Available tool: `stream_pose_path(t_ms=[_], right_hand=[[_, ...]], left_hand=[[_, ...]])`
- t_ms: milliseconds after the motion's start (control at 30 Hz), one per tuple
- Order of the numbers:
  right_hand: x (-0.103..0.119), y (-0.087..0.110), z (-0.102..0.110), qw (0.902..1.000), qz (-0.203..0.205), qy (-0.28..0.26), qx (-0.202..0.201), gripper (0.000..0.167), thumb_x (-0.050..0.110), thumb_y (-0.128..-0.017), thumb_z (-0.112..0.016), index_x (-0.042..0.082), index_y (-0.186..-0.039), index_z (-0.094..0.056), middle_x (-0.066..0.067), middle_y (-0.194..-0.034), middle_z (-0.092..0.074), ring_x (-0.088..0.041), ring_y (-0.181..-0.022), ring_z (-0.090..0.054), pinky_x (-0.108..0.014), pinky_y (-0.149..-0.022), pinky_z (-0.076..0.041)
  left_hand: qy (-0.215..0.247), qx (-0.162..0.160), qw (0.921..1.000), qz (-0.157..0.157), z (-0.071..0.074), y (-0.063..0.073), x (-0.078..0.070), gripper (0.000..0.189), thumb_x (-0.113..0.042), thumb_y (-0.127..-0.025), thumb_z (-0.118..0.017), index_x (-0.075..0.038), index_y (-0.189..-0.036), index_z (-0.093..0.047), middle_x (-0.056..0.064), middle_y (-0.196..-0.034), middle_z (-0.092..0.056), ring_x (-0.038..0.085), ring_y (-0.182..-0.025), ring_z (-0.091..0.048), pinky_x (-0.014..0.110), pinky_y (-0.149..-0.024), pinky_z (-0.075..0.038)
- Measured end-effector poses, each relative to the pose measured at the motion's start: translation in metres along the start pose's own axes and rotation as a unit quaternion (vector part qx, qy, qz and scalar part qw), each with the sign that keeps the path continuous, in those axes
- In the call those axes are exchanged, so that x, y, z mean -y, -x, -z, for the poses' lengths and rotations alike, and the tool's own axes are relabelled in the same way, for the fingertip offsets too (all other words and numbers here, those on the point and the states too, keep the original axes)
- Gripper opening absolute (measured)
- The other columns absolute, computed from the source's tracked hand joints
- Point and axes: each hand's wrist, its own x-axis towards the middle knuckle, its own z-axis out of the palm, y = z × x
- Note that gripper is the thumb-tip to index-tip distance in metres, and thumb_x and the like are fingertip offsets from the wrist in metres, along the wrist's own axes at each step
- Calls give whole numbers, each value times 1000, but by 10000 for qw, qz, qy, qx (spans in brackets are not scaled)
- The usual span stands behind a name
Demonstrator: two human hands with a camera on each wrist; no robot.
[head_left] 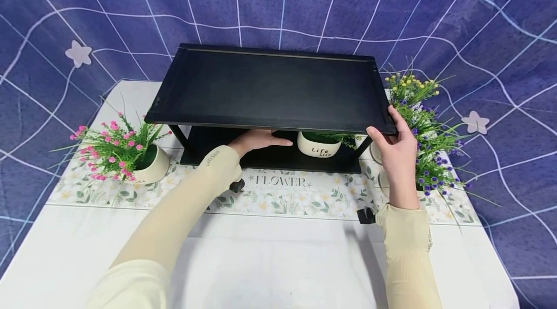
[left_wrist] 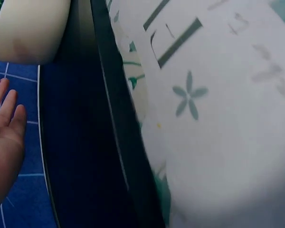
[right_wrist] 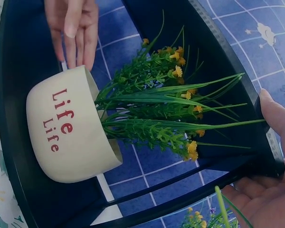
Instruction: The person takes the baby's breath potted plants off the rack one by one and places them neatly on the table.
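A black two-tier shelf (head_left: 274,89) stands toward the back of the table. On its lower board (head_left: 270,159) sits a cream pot (right_wrist: 69,130) printed "Life", holding a plant with orange-yellow flowers (right_wrist: 178,71); the top board hides most of that plant in the head view. My left hand (head_left: 257,140) reaches between the two boards, left of the pot. Its fingers look straight and hold nothing in the right wrist view. With my right hand (head_left: 398,156) I grip the top board's front right corner, thumb at the edge and the other fingers beneath.
To the left, a pink-flowered plant leans in a tilted cream pot (head_left: 153,166). Yellow flowers (head_left: 411,87) and purple flowers (head_left: 435,173) crowd the right side. A floral "FLOWER" runner (head_left: 283,198) crosses the white tablecloth (head_left: 278,260); a blue grid curtain (head_left: 278,4) hangs behind.
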Motion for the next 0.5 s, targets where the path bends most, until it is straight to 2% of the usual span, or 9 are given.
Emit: stream_pose_path(t_ms=[233,400,500], right_hand=[[0,0,-1,10000,-40,-22,16,65,26,-89,-70,29,-147,-42,-2,-153,-41,-20,-130,-53,-8,-92,-46],[0,-1,0,10000,-29,-89,21,66,26,-88,-71,26,-147,-41,-2,-153,-41,-21,-131,-52,-8,-91,-46],[0,-1,0,10000,-18,-54,18,66,26,-88,-71,26,-147,-41,-2,-153,-41,-21,-131,-52,-8,-92,-46]], left_hand=[[310,30,9986,-425,-9,-12,0,94,-37,-80,-77,-29,-155,-21,-6,-163,-19,18,-150,-21,38,-120,-24],[292,117,9988,-362,-14,-18,-3,94,-38,-81,-76,-27,-156,-20,-4,-163,-17,20,-151,-18,40,-121,-23],[302,168,9983,-465,-15,-25,-2,91,-36,-82,-76,-28,-155,-22,-6,-164,-16,19,-152,-14,41,-121,-22]])
